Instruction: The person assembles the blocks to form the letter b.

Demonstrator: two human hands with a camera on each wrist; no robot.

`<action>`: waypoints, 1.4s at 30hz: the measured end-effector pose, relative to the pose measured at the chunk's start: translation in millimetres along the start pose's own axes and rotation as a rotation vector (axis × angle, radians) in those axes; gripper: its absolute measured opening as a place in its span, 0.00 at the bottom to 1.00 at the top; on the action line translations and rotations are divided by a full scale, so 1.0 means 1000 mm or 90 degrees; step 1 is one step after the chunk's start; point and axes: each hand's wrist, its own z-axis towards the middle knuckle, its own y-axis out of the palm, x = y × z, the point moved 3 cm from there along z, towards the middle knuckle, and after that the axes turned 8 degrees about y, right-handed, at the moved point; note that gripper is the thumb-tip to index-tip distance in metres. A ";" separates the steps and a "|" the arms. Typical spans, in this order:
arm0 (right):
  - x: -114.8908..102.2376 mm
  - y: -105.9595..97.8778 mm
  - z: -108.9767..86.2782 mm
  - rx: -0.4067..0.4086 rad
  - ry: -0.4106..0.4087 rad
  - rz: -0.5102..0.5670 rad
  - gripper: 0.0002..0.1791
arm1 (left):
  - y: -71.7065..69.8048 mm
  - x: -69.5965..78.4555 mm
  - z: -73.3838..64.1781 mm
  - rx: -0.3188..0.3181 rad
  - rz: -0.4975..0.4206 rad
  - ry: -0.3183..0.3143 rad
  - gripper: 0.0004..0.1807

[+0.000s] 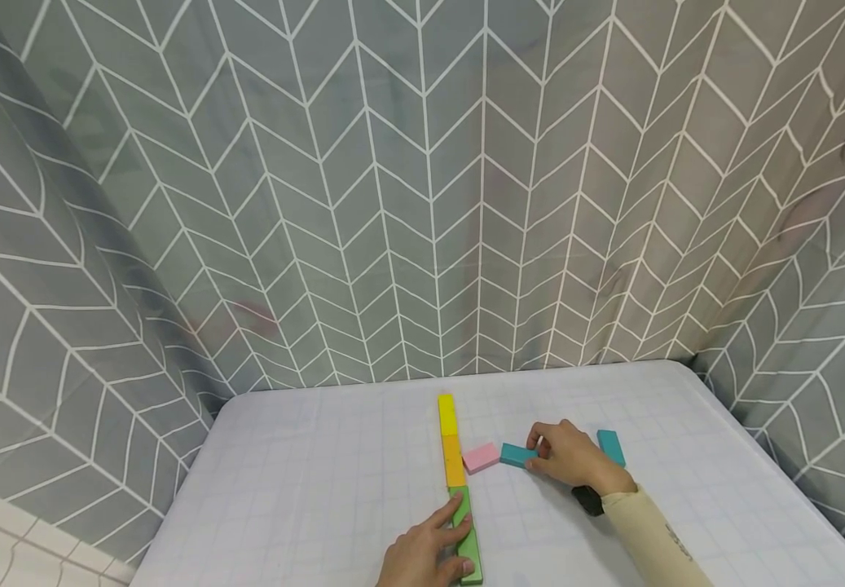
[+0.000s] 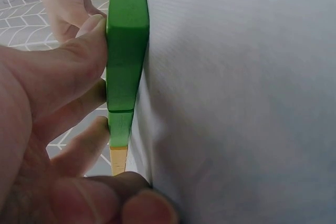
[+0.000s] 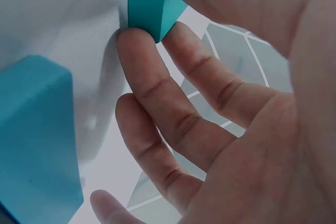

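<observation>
Grey chevron curtain is hung all round the back and sides, and a white-covered table is set in front of it, rounded at the far corners.

Left hand first: the fingers are spread loosely, with the thumb and a couple of fingertips rested on the green blocks. Nothing's gripped there. By the right hand, a teal block is pinched at its right end between thumb and fingers, the rest kept slightly apart.

Just left of that, a pink block is set at a slant, one corner right up by the line; whether they're touching can't be told. The line is made up of the greens, then an orange block, then a yellow block, which is stopped short of the far edge.

Another teal block is left beyond the right hand, with plenty of cloth between it and the right edge. An even wider stretch is given to the line's left. The near edge is cut off.
</observation>
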 end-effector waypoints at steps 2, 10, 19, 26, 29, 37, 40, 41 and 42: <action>0.001 0.000 0.000 0.000 -0.001 0.001 0.13 | 0.000 0.001 0.000 -0.001 0.001 0.001 0.34; 0.002 -0.003 -0.002 0.003 0.008 0.004 0.13 | 0.000 0.003 0.000 0.001 0.003 0.004 0.34; 0.002 -0.005 -0.003 0.004 0.015 0.005 0.14 | 0.002 0.003 0.000 -0.001 0.014 0.006 0.33; 0.016 -0.031 -0.008 0.049 0.067 -0.003 0.22 | -0.001 0.001 0.000 0.003 0.014 0.004 0.34; 0.027 -0.042 -0.014 0.066 0.105 -0.025 0.26 | 0.000 0.001 -0.001 0.002 0.018 0.004 0.34; 0.049 -0.041 -0.022 0.025 0.180 -0.050 0.23 | 0.000 0.001 -0.001 0.014 0.014 0.000 0.33; 0.051 -0.036 -0.025 0.034 0.185 -0.040 0.18 | 0.000 0.002 -0.001 0.014 0.016 0.001 0.33; 0.050 -0.035 -0.026 0.039 0.184 -0.037 0.17 | -0.001 0.003 -0.001 0.014 0.019 0.003 0.33; 0.050 -0.034 -0.027 0.045 0.183 -0.038 0.15 | -0.001 0.003 -0.001 0.014 0.024 0.005 0.32</action>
